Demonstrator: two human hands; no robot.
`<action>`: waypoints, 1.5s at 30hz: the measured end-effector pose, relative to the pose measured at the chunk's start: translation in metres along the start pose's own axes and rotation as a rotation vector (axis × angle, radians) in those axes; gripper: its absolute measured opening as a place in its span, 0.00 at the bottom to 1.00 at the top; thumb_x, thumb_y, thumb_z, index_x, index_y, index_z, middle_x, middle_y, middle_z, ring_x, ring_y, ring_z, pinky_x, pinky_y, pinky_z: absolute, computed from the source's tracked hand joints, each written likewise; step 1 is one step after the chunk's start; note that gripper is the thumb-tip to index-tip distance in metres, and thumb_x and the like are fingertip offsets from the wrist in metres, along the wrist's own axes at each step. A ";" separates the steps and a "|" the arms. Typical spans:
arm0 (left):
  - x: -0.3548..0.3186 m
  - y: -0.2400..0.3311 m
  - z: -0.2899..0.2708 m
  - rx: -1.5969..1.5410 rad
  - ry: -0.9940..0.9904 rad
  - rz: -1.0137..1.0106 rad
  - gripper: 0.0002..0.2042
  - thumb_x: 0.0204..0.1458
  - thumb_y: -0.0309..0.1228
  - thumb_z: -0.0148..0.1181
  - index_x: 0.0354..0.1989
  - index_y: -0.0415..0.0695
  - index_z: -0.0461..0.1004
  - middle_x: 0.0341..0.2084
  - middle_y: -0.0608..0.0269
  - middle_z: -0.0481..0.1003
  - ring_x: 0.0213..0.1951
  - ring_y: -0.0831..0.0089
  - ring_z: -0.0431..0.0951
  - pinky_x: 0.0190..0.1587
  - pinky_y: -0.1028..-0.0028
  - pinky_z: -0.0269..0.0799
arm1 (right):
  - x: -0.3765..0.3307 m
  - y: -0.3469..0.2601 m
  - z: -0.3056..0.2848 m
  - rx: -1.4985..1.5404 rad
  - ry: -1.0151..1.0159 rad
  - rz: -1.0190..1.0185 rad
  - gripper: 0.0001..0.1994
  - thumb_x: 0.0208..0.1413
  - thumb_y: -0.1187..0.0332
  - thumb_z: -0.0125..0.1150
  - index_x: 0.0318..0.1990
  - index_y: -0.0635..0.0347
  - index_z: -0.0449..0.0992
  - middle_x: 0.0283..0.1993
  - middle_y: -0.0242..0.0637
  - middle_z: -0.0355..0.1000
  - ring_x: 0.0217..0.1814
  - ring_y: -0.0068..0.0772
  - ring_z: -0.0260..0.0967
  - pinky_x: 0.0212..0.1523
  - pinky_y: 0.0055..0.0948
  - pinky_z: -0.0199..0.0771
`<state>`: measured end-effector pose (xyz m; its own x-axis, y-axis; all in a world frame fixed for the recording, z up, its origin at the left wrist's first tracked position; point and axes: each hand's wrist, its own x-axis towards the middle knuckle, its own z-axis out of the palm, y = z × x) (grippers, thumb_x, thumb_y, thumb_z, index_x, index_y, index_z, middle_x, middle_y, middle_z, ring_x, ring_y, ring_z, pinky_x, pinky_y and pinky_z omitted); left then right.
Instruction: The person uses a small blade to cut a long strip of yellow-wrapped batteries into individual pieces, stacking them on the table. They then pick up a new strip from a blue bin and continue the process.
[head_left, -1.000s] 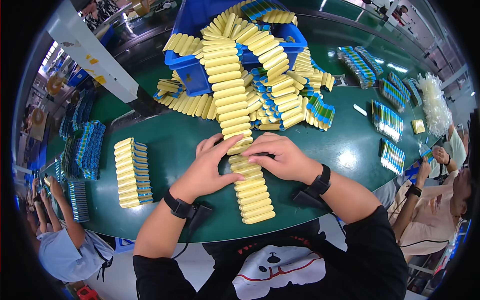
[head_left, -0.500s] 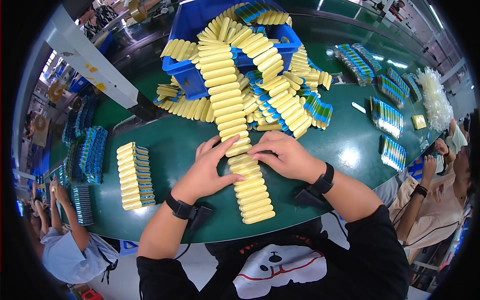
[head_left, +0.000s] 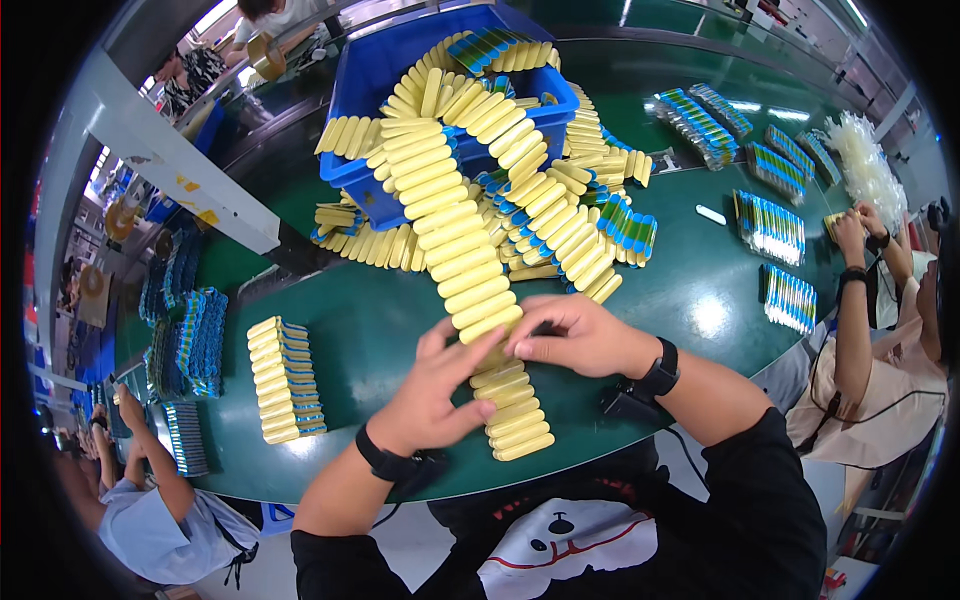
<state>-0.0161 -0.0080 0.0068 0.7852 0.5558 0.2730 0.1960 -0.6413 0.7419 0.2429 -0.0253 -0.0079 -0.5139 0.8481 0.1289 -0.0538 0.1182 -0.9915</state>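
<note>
1. Strip of rounded yellow pieces point(head_left: 460, 245): runs from the blue bin point(head_left: 385, 208) down over the green table point(head_left: 370, 325); the hands partly cover its lower stretch.
2. Left hand point(head_left: 435, 392): thumb and fingers spread apart, touching the strip from its left side.
3. Right hand point(head_left: 575, 335): fingers curled toward the thumb at the strip's right edge; whether they pinch it cannot be told.
4. Yellow-and-blue stack point(head_left: 285, 380): lies left of the left hand, well apart.

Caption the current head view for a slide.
Left hand and right hand at a strip of yellow packets running from a blue bin over a green table.
</note>
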 end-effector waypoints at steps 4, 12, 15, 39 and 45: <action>-0.002 0.008 0.006 0.043 -0.055 0.077 0.39 0.59 0.58 0.53 0.71 0.42 0.60 0.59 0.53 0.72 0.68 0.44 0.57 0.67 0.52 0.47 | -0.011 -0.013 0.007 0.028 -0.025 0.047 0.08 0.62 0.66 0.65 0.41 0.62 0.81 0.38 0.30 0.81 0.40 0.14 0.71 0.41 0.21 0.71; -0.015 0.007 0.006 0.097 -0.080 0.148 0.42 0.57 0.66 0.49 0.67 0.41 0.65 0.56 0.54 0.75 0.62 0.49 0.63 0.64 0.53 0.50 | -0.023 -0.041 0.008 0.076 -0.395 0.130 0.07 0.61 0.69 0.64 0.39 0.63 0.82 0.33 0.32 0.81 0.33 0.16 0.73 0.35 0.21 0.71; 0.005 0.005 0.000 -0.082 0.115 0.028 0.35 0.55 0.49 0.61 0.67 0.41 0.65 0.60 0.48 0.69 0.63 0.50 0.63 0.66 0.57 0.51 | -0.025 -0.042 0.016 0.008 -0.672 0.245 0.09 0.61 0.68 0.64 0.40 0.65 0.82 0.35 0.38 0.82 0.33 0.28 0.79 0.35 0.26 0.73; 0.006 -0.010 0.002 0.348 0.076 -0.307 0.35 0.43 0.41 0.74 0.62 0.48 0.70 0.54 0.53 0.71 0.61 0.54 0.65 0.66 0.58 0.51 | -0.015 -0.022 0.020 -0.007 -0.813 0.521 0.12 0.63 0.61 0.62 0.41 0.62 0.81 0.28 0.30 0.77 0.28 0.19 0.70 0.28 0.24 0.71; 0.005 -0.014 0.002 0.344 0.084 -0.304 0.35 0.42 0.42 0.74 0.62 0.48 0.70 0.53 0.54 0.70 0.61 0.55 0.65 0.65 0.59 0.51 | -0.014 -0.022 -0.004 0.010 -0.912 0.596 0.10 0.63 0.65 0.63 0.42 0.63 0.82 0.31 0.30 0.78 0.29 0.19 0.71 0.32 0.22 0.72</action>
<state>-0.0138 0.0022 -0.0032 0.6148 0.7772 0.1338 0.6041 -0.5732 0.5536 0.2547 -0.0374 0.0119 -0.9011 0.0649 -0.4286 0.4101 -0.1927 -0.8914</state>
